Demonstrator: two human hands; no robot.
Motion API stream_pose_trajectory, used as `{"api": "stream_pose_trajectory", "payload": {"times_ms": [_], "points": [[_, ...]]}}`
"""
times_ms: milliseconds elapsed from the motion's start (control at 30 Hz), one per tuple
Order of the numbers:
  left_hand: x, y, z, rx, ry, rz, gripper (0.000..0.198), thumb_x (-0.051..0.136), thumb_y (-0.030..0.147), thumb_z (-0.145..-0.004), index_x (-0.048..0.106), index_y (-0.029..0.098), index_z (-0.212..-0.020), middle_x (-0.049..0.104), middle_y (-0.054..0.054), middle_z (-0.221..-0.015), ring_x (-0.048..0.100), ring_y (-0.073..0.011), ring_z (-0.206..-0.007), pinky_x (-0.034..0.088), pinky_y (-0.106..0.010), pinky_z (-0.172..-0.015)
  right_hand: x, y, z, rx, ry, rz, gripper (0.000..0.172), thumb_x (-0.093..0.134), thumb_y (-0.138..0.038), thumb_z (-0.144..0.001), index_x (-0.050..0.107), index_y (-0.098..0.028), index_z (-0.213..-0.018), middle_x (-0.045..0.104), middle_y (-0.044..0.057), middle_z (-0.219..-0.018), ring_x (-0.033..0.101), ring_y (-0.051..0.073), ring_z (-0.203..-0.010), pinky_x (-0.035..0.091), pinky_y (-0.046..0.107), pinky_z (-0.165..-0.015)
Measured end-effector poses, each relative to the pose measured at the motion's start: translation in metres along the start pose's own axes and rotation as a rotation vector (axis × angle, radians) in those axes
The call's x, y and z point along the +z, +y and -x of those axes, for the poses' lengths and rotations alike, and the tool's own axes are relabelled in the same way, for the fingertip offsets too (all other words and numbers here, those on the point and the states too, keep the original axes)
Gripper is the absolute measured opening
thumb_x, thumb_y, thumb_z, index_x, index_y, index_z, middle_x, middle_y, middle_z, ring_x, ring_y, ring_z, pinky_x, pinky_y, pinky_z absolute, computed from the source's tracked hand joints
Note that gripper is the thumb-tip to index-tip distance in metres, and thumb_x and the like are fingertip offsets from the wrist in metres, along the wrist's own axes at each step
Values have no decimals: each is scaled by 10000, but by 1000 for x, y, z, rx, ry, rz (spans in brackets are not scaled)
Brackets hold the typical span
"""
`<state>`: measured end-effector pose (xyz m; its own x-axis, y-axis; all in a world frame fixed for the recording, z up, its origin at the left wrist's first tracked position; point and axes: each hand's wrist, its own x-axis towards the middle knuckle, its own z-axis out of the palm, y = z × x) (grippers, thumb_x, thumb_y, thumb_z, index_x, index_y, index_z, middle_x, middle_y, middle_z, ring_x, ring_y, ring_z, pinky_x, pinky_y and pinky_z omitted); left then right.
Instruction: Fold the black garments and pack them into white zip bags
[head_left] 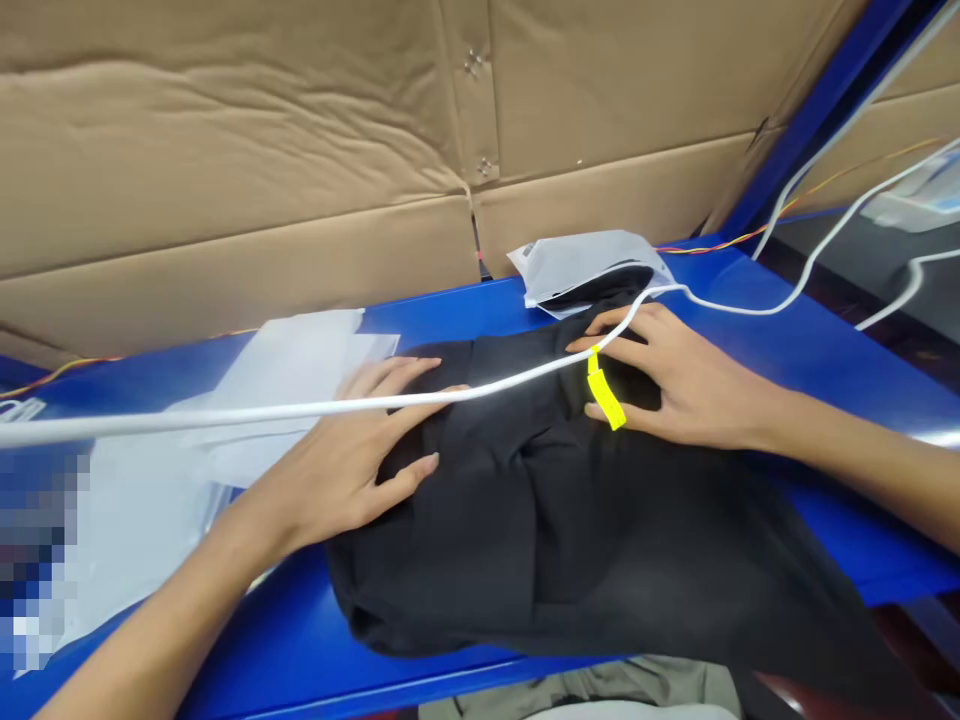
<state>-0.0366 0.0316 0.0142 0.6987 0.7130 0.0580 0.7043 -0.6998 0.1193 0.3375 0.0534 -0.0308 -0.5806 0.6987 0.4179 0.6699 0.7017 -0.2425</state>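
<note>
Lying on the blue metal table (817,400), a folded black garment (540,530) is held down by both hands, which are kept well apart on either side of its middle. The left hand (345,460) is laid flat, fingers spread, over the garment's left edge, and the right hand (675,375) is spread in the same way over its far right part. Neither hand is clamped or closed; the cloth is only pressed from above.

A white cable (300,408) is stretched across the scene, passing over the fingers of both hands. A yellow plastic tag (606,398) hangs from it, lying against the right hand's fingers. Just beyond the garment, a white plastic mailing bag (581,265) is placed on the table, with something black showing at its mouth. Translucent white plastic sheets (277,385) are spread beside the left hand. Behind the table, a stapled cardboard wall (225,170) is raised, and thin orange and yellow wires (720,243) are run along the table's far edge. The lower left corner is obscured by a pixelated patch (37,560).
</note>
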Motion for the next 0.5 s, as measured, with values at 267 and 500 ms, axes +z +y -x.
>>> {"api": "stream_pose_trajectory", "payload": {"times_ms": [267,500], "points": [[-4,13,-5,308,183,119,347,526,254,-949,615,256,-1284,665,-101,-1378,605,-310,-1304,372,-547,-1250,5,5,2,183,-18,345,645,400,-579,-1071,524,-207,-1582,643,212,-1298,593,443,-1182,480,613,-978],[-3,15,-4,338,117,110,122,507,124,-952,558,227,-910,656,-65,-985,604,-239,-968,510,-442,-1030,-8,25,-5,280,-50,207,321,490,-350,-1021,736,-193,-1156,722,96,-843,664,317,-865,507,426,-787]]}}
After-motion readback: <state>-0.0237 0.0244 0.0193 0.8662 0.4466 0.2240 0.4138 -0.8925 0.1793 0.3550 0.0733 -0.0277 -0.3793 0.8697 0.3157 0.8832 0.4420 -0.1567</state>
